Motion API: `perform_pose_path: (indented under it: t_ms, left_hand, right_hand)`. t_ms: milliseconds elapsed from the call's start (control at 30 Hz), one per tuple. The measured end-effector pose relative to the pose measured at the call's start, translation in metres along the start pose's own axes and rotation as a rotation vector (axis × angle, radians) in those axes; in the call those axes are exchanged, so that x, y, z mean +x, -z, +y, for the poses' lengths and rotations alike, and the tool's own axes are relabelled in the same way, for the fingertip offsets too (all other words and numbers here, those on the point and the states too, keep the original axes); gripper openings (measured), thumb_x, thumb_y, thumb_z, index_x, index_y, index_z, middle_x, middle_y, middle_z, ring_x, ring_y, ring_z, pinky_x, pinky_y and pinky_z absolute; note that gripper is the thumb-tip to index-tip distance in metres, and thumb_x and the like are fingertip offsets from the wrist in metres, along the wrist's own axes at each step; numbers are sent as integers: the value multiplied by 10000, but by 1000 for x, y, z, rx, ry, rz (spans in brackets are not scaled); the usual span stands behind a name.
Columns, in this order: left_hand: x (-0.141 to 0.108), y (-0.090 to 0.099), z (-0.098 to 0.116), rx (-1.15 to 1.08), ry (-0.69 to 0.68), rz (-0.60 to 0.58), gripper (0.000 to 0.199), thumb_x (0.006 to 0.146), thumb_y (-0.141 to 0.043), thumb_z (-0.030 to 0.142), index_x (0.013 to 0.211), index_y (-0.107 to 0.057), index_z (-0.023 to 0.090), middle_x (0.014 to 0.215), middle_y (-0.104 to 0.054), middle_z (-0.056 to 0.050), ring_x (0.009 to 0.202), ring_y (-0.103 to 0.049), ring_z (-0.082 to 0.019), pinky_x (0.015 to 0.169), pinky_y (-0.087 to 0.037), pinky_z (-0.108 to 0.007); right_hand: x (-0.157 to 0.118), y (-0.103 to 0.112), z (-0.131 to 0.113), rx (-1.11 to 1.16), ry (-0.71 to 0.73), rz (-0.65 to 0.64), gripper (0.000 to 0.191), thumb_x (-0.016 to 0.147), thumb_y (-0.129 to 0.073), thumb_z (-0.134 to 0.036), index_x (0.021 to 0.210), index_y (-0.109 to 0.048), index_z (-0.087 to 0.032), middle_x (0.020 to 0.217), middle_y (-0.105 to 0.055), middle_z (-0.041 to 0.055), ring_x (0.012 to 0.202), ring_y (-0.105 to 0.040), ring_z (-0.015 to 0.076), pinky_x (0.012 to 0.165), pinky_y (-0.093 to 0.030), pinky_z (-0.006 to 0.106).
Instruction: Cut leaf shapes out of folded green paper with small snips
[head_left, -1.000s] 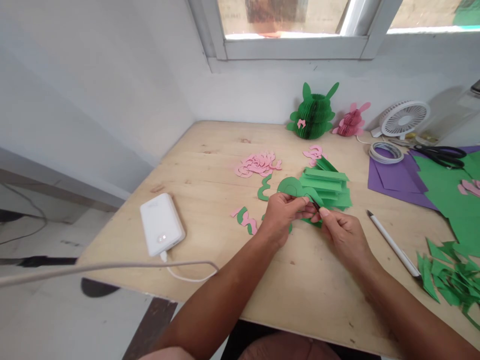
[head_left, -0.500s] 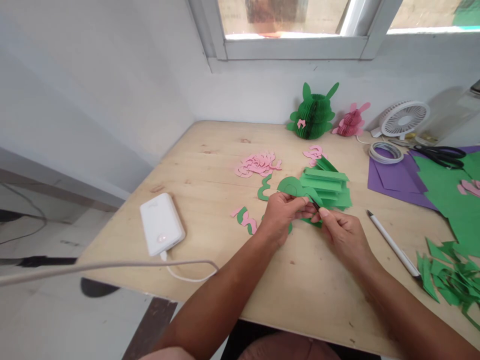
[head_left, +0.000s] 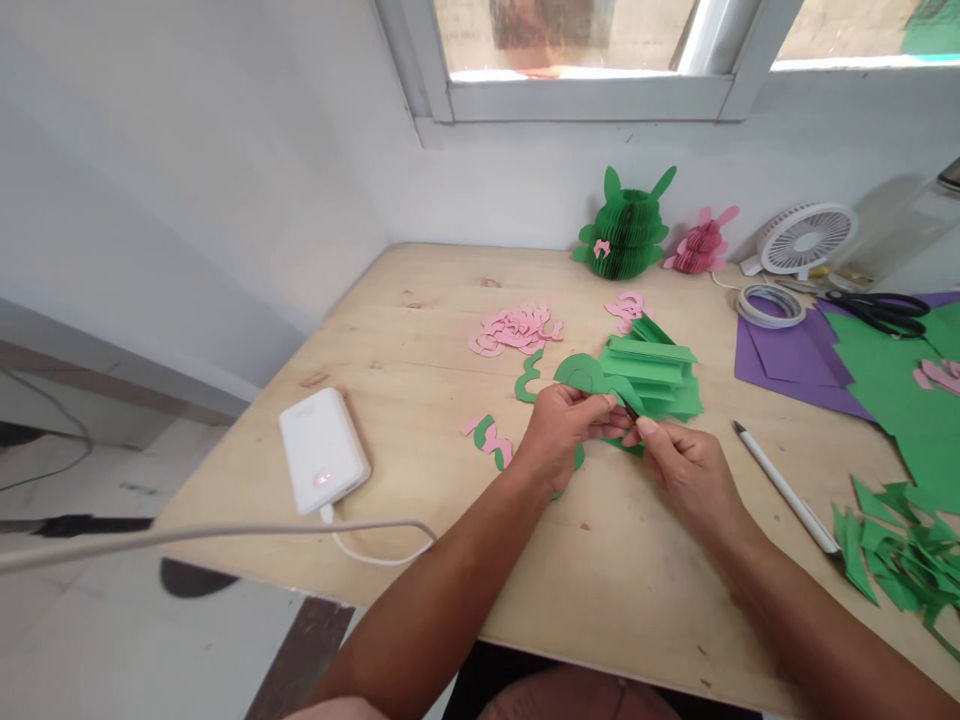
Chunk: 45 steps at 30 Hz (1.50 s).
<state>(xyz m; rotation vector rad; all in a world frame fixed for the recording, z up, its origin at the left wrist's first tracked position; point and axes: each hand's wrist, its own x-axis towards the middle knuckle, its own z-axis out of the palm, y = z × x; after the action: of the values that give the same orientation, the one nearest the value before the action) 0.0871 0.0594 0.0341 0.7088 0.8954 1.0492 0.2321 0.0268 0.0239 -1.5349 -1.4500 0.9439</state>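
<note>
My left hand point(head_left: 562, 430) is closed, pinching the lower edge of a green paper piece point(head_left: 579, 372) with rounded lobes and thin curved lines on it. Close beside it, my right hand point(head_left: 686, 465) grips a slim dark tool point(head_left: 630, 408) whose tip meets the paper; fingers hide most of it, so its kind is unclear. Behind the hands lies a stack of folded green paper strips point(head_left: 651, 372). A wavy green cutout point(head_left: 529, 378) rests left of the held paper, and a pink-and-green paper cutout point(head_left: 491, 440) lies nearer me. More green paper shows partly under my left hand.
Pink cutouts point(head_left: 514, 330) form a pile farther back. A green paper figure point(head_left: 626, 235) and a pink one point(head_left: 701, 245) stand by the wall near a white fan point(head_left: 806, 240). Rightward are tape point(head_left: 771, 306), scissors point(head_left: 877, 312), a white pen point(head_left: 787, 490) and green scraps point(head_left: 900, 550); leftward, a power bank point(head_left: 322, 450).
Both hands keep almost the same place and grip on the green paper and the dark tool. The view has shifted very slightly; nothing else has visibly moved.
</note>
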Motion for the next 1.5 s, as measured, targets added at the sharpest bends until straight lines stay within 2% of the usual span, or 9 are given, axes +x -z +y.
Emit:
perform_pose_path:
  t_ms: [133, 433, 667, 1133, 1300, 1500]
  left_hand:
    - [0, 1, 0, 5, 1, -7, 187, 636, -735, 296, 628, -688, 114, 658, -688, -88, 623, -648, -165, 693, -533, -311]
    - [0, 1, 0, 2, 1, -10, 181, 659, -719, 286, 665, -685, 108, 695, -704, -91, 646, -662, -169, 701, -537, -312]
    - [0, 1, 1, 20, -12, -4, 157, 677, -695, 259, 657, -683, 104, 660, -697, -85, 645, -662, -164, 694, -531, -293]
    - [-1, 0, 3, 40, 12, -22, 149, 644, -709, 253, 633, -673, 108, 599, -681, -71, 598, -650, -163, 684, -529, -303]
    - [-1, 1, 4, 40, 6, -34, 138, 642, -697, 240, 611, -671, 108, 597, -680, -70, 585, -643, -155, 672, -531, -298]
    - [-2, 1, 5, 45, 7, -43, 129, 642, -695, 234, 618, -670, 110, 596, -680, -71, 589, -647, -159, 666, -532, -298]
  right_hand:
    - [0, 0, 2, 16, 12, 7, 470, 806, -550, -554, 591, -678, -156, 479, -425, -27, 483, -411, 131, 493, -347, 259]
    - [1, 0, 0, -10, 16, 20, 469, 803, -544, -555, 600, -682, -155, 453, -362, -40, 447, -329, 114, 449, -276, 249]
    - [0, -1, 4, 20, -36, -22, 486, 812, -525, -567, 627, -679, -145, 467, -317, -48, 450, -280, 101, 438, -220, 240]
    - [1, -1, 2, 28, -2, -6, 494, 804, -538, -576, 599, -684, -152, 467, -363, -29, 481, -363, 126, 482, -310, 259]
    - [1, -1, 2, 26, -9, -8, 517, 787, -533, -613, 595, -675, -154, 464, -345, -36, 469, -340, 122, 466, -288, 254]
    - [1, -1, 4, 28, -23, -26, 495, 806, -531, -579, 598, -665, -150, 484, -321, -40, 479, -317, 115, 478, -274, 252]
